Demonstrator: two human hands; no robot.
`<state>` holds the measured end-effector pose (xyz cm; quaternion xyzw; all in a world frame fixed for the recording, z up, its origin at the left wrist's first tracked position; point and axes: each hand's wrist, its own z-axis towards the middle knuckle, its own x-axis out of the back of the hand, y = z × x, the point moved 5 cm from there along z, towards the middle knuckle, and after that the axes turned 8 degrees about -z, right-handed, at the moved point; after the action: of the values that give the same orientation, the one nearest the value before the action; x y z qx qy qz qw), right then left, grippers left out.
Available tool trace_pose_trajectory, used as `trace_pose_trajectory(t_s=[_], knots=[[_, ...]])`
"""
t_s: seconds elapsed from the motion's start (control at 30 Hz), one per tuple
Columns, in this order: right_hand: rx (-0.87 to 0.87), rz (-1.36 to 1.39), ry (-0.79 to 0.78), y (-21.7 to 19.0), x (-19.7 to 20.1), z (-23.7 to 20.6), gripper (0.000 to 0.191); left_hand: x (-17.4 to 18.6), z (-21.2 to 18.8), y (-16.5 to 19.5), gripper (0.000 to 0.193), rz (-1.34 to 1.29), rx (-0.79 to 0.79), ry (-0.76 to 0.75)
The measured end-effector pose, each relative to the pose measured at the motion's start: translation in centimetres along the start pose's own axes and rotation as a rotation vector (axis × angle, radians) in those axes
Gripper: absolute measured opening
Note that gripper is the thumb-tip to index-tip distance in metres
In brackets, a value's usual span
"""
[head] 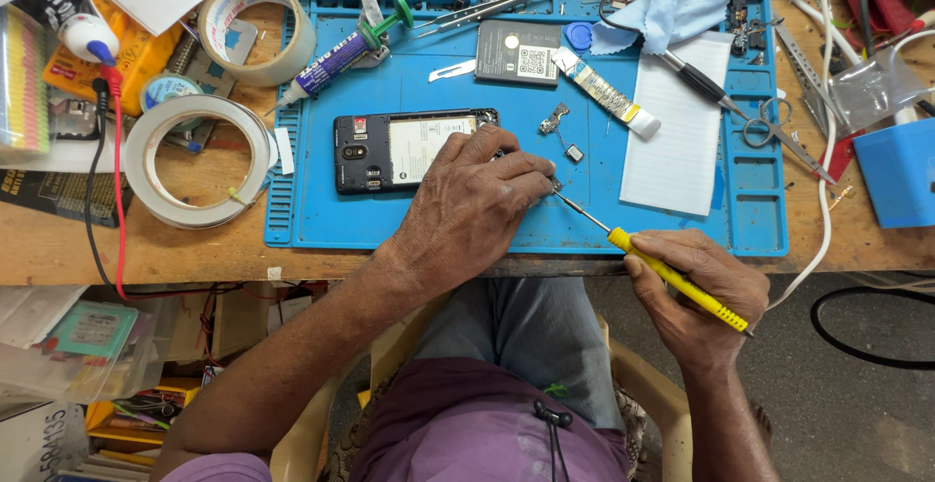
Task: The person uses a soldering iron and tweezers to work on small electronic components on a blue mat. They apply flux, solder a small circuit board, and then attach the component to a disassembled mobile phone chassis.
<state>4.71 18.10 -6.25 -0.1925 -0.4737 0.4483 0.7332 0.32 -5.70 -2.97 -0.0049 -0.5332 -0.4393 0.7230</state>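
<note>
An opened black phone (390, 151), back cover off and white battery label showing, lies on a blue work mat (682, 224). My left hand (472, 209) rests over the phone's right end, fingers pressing down on it. My right hand (701, 292) grips a yellow-handled screwdriver (672, 278), its thin metal shaft angled up-left with the tip meeting my left fingertips at the phone's edge. Two small loose phone parts (560, 131) sit on the mat just above my left hand.
A black battery (518, 52), a white tube (604, 92), a syringe (336, 58), tweezers, a pen on white paper (677, 122) and a blue cloth lie at the mat's back. Tape rolls (200, 161) stand left; scissors (769, 131) and a blue box (901, 170) right.
</note>
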Motion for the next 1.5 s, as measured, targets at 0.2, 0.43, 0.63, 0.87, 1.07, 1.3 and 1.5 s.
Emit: trace_pose_trajectory(t_s=[0.2, 0.43, 0.63, 0.87, 1.07, 1.3, 1.5], knots=[[0.020, -0.014, -0.010, -0.1, 0.0, 0.2, 0.021, -0.1, -0.1, 0.0, 0.019, 0.019, -0.006, -0.009], [0.000, -0.025, -0.011, 0.0, 0.0, 0.1, 0.020, -0.1, -0.1, 0.0, 0.018, 0.030, -0.010, -0.017], [-0.006, 0.040, 0.022, 0.4, 0.3, -0.2, 0.019, -0.3, -0.3, 0.0, 0.018, 0.048, -0.008, -0.012], [-0.016, -0.012, 0.008, 0.2, 0.1, -0.3, 0.019, -0.4, -0.4, -0.2, 0.018, 0.008, 0.005, -0.013], [-0.006, -0.033, 0.001, -0.1, 0.0, 0.0, 0.020, -0.3, -0.3, -0.1, 0.020, 0.054, -0.007, -0.023], [0.022, -0.042, -0.014, -0.5, 0.0, 0.2, 0.021, -0.2, -0.3, 0.0, 0.018, 0.054, -0.013, -0.021], [0.041, -0.030, -0.033, -0.4, 0.0, 0.1, 0.020, -0.1, -0.4, 0.1, 0.018, 0.062, -0.020, -0.012]])
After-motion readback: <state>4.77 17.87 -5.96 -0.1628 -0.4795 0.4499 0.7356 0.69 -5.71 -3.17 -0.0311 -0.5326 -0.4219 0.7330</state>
